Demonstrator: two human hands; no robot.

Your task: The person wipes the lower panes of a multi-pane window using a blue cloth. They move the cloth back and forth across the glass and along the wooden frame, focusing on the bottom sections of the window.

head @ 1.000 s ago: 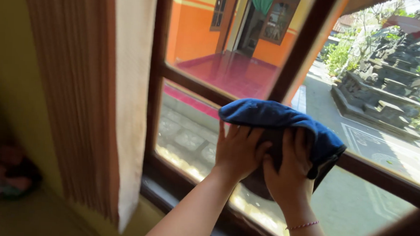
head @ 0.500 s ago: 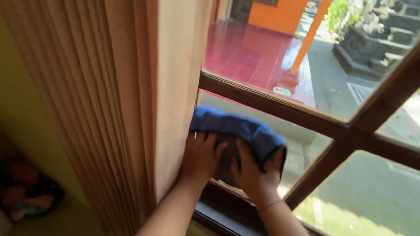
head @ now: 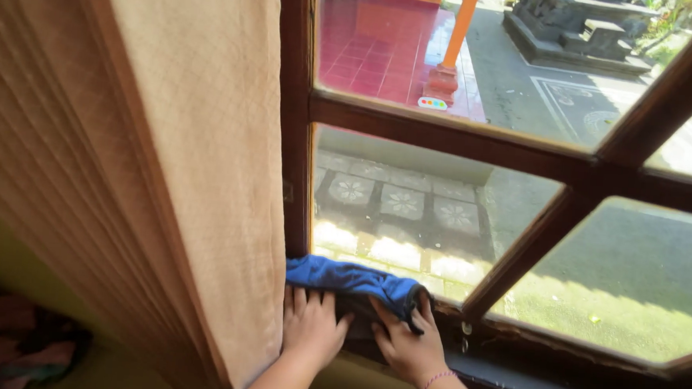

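Blue cloth (head: pixel 353 281): folded into a thick pad, it lay along the bottom rail of the window frame (head: pixel 445 138), at the lower left corner of the lower left pane (head: pixel 409 214). Its left end touched the upright of the frame just beside the curtain (head: pixel 203 170); its underside was covered by the fingers and could not be seen.

Left hand (head: pixel 310 328): palm down, fingers spread and flat, it pressed on the cloth's left part. The fingertips lay on the cloth; the thumb was not clearly visible. The forearm ran out of the bottom edge of the view.

Right hand (head: pixel 405 346): palm down, fingers spread, it pressed on the cloth's right end, where a dark fold of fabric bunched against the fingers (whether any finger curled under that fold could not be told). A thin pink bracelet (head: pixel 436 379) circled the wrist. The forearm was cut off at the bottom edge.

The two hands lay side by side, near each other but not touching.

Window frame: dark brown wood, with slanted bars dividing the glass; the right and upper panes were cut off by the picture's edges.

Curtain: beige, pleated, hanging just left of the hands and hiding the wall behind it.

Bundle (head: pixel 16 354) at lower left: pinkish and dark, too blurred to identify.
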